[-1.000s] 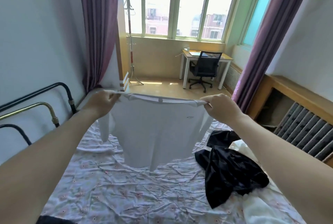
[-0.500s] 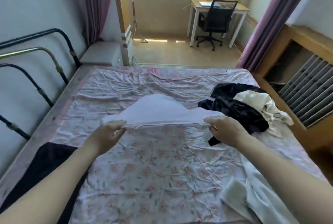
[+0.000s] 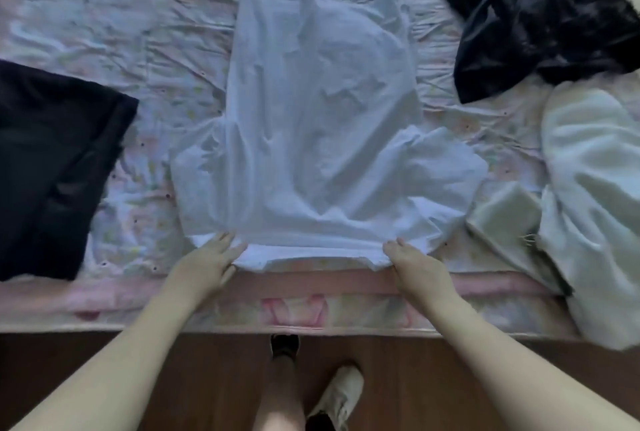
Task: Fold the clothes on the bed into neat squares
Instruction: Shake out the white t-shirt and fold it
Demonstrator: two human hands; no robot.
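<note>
- A white T-shirt (image 3: 318,139) now lies spread on the bed (image 3: 114,49), its collar edge nearest the person and its hem toward the far side. A second ago it hung in the air, stretched between both hands at the shoulders; it has since been lowered onto the floral sheet.
- The left hand (image 3: 207,257) rests at the shirt's near left corner, fingers fairly straight over the cloth. Whether its grip pinches the fabric underneath cannot be told.
- The right hand (image 3: 412,257) sits at the near right corner, fingers curled at the edge, seemingly pinching the cloth, though blur makes this uncertain.
- Both sleeves flare out to the sides, and the body shows wrinkles and a folded-over patch near the far right.
- A dark folded garment (image 3: 52,160) lies to the left, a crumpled black garment (image 3: 540,25) at the far right, and a pale cream garment (image 3: 588,188) to the right.
- Judgement: the laying-out step looks done; smoothing and folding the sleeves inward likely come next, and several clothes remain unfolded.
</note>
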